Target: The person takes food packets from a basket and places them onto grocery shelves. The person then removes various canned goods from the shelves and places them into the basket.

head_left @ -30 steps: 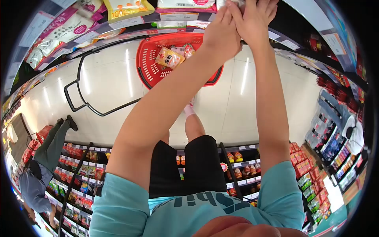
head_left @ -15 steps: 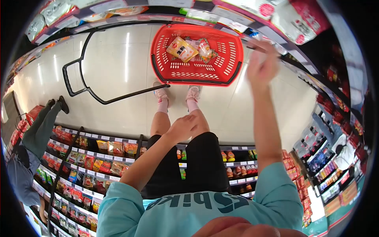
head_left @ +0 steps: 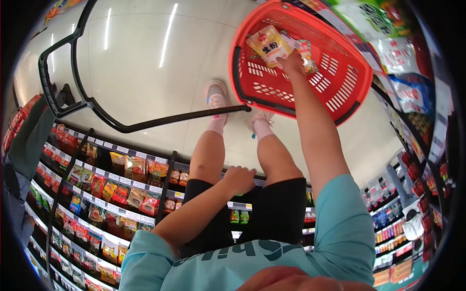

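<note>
The red basket [head_left: 310, 97] stands on the floor at the upper right, a yellow packet [head_left: 270, 46] and a smaller patterned packet [head_left: 306, 54] inside it. My right hand [head_left: 292, 63] reaches down into the basket, its thumb and fingers closed on the lower right edge of the yellow packet; the fingertips are partly hidden. Above my thighs, near the black shorts, my left hand [head_left: 239, 180] is closed with its fingers curled together. Nothing shows in it.
The basket's long black handle [head_left: 170, 121] stretches left across the floor, in front of my shoes [head_left: 216, 94]. Product shelves [head_left: 116, 182] line the lower left. Bagged goods [head_left: 398, 53] fill the shelf at the upper right. Another person [head_left: 24, 140] is at the far left.
My right hand has come down from the shelf into the basket and onto the yellow packet. My left hand has dropped from the shelf to my thighs. The view has swung, with the basket now farther right.
</note>
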### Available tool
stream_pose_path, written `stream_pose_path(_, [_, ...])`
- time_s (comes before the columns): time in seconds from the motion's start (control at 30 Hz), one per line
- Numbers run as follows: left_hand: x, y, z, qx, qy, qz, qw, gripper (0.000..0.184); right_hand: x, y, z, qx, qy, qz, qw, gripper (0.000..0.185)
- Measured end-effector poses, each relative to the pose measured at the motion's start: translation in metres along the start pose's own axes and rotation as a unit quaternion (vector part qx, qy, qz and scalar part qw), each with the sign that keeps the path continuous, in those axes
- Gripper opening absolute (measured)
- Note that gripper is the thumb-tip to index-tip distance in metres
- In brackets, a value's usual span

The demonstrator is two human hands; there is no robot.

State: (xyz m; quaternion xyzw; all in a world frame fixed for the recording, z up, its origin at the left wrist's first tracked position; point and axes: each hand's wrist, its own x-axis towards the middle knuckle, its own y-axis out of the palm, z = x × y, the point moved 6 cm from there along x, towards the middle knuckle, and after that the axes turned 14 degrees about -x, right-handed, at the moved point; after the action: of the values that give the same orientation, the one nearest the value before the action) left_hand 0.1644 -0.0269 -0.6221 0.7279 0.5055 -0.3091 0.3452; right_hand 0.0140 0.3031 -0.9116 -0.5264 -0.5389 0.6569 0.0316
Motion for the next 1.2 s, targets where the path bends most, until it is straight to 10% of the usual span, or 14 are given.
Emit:
stream_pose_path(0.2, [-0.007, -0.019, 0.012, 0.009, -0.032, -0.01, 0.999, 0.046, 0.011, 0.037, -0.001, -0.053, 0.025, 0.103, 0.993, 0.067])
stream_pose_path(0.37, [-0.001, -0.016, 0.0, -0.078, 0.0, -0.016, 0.997, 0.043, -0.063, -0.026, -0.001, 0.182, -0.107, -0.012, 0.977, 0.044])
stream_pose_path(0.5, [0.021, -0.022, 0.016, -0.575, 0.164, -0.062, 0.799, 0.041, -0.178, -0.13, -0.024, 0.542, -0.08, 0.064, 0.834, 0.038])
stream_pose_path(0.63, [-0.056, -0.148, -0.048, -0.671, 0.244, -0.283, 0.641, 0.046, -0.284, -0.181, -0.052, 0.593, -0.104, 0.142, 0.786, 0.035])
stream_pose_path(0.77, [-0.095, -0.203, -0.118, -0.54, 0.311, -0.178, 0.762, 0.053, -0.341, -0.204, -0.051, 0.474, -0.168, 0.223, 0.835, 0.03])
stream_pose_path(0.83, [-0.113, -0.222, -0.142, -0.346, 0.178, -0.223, 0.893, 0.045, -0.353, -0.251, -0.045, 0.477, -0.171, 0.19, 0.841, 0.028])
stream_pose_path(1.2, [-0.193, -0.255, -0.237, -0.192, 0.254, -0.33, 0.889, 0.047, -0.352, -0.379, -0.08, 0.578, -0.241, 0.028, 0.779, 0.021])
